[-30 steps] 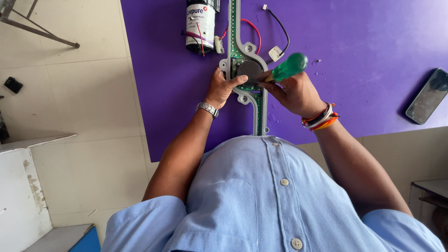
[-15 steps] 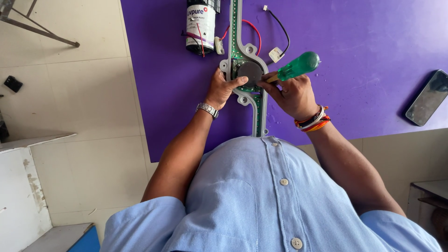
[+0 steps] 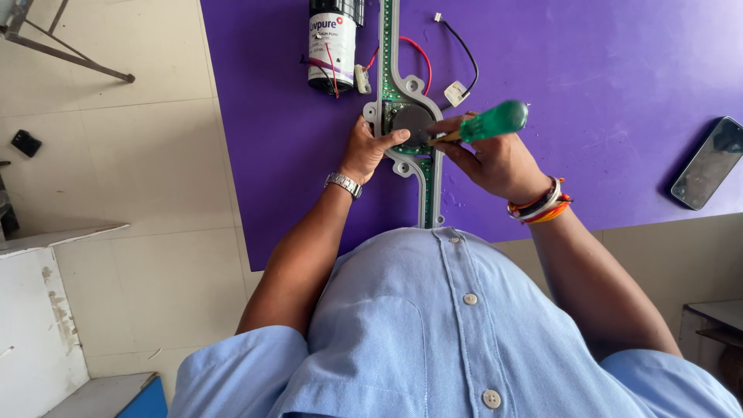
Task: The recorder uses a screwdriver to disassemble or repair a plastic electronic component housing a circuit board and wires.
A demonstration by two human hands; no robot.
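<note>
The right hand (image 3: pixel 495 159) is closed around a green-handled screwdriver (image 3: pixel 487 124), its tip at the round grey disc (image 3: pixel 412 124) in the grey frame (image 3: pixel 427 182), which lies on the purple mat (image 3: pixel 604 93). The left hand (image 3: pixel 368 147) presses its thumb on the disc's left edge, fingers wrapped on the frame. Keeping the tool square to the screw with steady thumb pressure should stop slipping. Up-left of the disc lies a black cylinder (image 3: pixel 331 46) with a white label.

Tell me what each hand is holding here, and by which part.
The right hand grips a screwdriver by its green handle, tip toward the round grey part. The left hand steadies the grey frame with circuit board at its left edge, thumb on top.
</note>
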